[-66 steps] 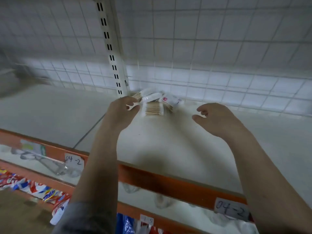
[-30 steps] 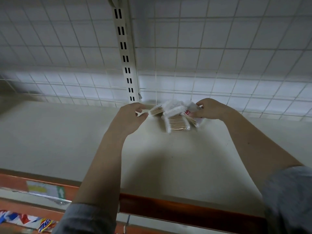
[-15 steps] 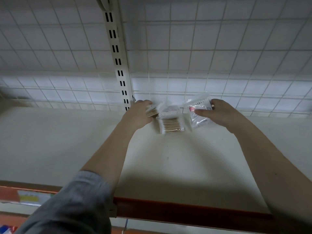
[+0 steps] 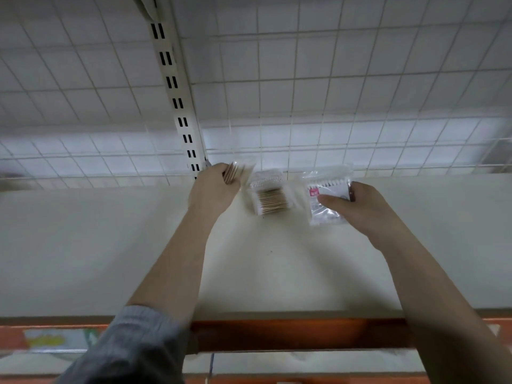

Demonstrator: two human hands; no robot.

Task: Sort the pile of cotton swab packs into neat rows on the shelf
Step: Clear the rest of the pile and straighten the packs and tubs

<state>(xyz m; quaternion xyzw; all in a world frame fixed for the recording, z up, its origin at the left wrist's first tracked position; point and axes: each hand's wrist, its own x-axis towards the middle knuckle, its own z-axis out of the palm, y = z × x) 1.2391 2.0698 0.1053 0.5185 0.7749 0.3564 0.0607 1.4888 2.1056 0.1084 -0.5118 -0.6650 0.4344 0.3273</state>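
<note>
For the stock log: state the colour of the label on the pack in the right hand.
Pink or red, on the clear pack, seen in the head view.

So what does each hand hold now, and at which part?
Left hand grips a wooden-stick swab pack at its lower end. Right hand pinches the pink-label pack at its right edge.

Plain cream shelf (image 4: 110, 245) with an orange front edge along the bottom of the frame. Near the back, just above centre, a wooden-stick swab pack (image 4: 270, 199) lies flat on it.
</note>
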